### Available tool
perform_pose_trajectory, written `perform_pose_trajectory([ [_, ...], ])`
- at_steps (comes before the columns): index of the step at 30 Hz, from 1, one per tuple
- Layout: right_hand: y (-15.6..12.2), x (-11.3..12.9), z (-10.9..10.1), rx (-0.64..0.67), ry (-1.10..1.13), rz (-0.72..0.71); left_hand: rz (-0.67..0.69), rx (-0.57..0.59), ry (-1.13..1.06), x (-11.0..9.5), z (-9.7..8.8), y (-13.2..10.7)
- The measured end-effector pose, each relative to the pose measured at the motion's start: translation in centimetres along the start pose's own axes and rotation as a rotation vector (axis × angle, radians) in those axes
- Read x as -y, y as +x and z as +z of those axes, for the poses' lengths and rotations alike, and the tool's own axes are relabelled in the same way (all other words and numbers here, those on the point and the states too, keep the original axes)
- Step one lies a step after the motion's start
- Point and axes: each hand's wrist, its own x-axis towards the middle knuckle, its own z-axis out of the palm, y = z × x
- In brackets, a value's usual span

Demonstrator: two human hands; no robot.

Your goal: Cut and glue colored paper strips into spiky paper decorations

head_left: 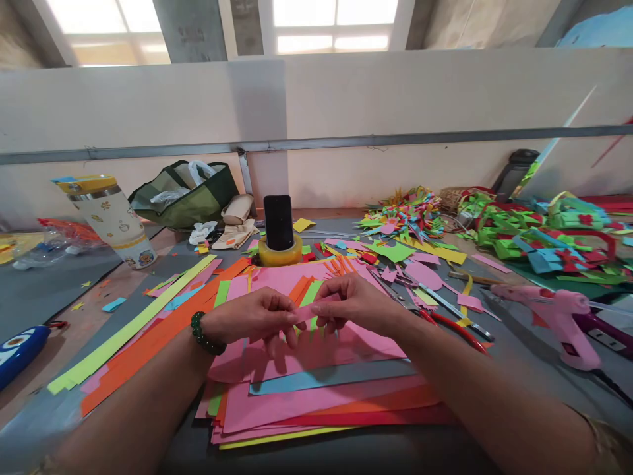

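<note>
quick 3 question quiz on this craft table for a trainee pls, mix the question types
1. True or false: both hands pinch the same small pink paper strip.
2. Which wrist wears the green bead bracelet? A left, B right, C neither.
3. Fill in: the phone stands upright in a roll of yellow ____.

Key:
1. True; the left hand and right hand each have a grip on one end, above the stack of coloured paper sheets.
2. A.
3. Tape.
</note>
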Motion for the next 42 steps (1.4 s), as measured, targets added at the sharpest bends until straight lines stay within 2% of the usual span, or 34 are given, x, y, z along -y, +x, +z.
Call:
perform_pose_trajectory([
  [7, 0.2, -0.3, -0.7, 0.044, 0.035, -0.01, -0.078, 0.116, 0.091, -0.5, -1.2, -0.7],
  [9, 0.2, -0.4, -0.7, 0.052, 0.048, -0.013, -0.05, 0.158, 0.048, -0.4, -1.2, -0.7],
  [12, 0.2, -0.6, -0.5, 0.094, 0.032, -0.002, 0.001, 0.177, -0.137, 0.3, -0.5, 0.0],
  [16, 0.2, -0.6, 0.0, 0.121, 0.031, 0.021, -0.023, 0.101, -0.317, 1.2, 0.6, 1.2],
  [21, 0.1, -0.2, 0.1, 0.105, 0.034, 0.021, -0.003, 0.059, -0.215, 1.4, 0.7, 1.5],
  [27, 0.0, 0.2, -0.1, 0.113, 0.073, -0.013, -0.029, 0.068, -0.237, 1.6, 0.3, 1.4],
  [32, -0.1, 0.4, -0.9, 0.104, 0.011, -0.038, -0.062, 0.04, -0.221, 0.9, 0.2, 1.2],
  [35, -0.1, 0.5, -1.2, 0.116, 0.016, -0.018, -0.052, -0.019, -0.204, 0.6, 0.4, 1.1],
  [42, 0.2, 0.4, -0.9, -0.002, -0.013, 0.021, 0.006, -0.181, -0.034, 0.8, 1.4, 1.4],
])
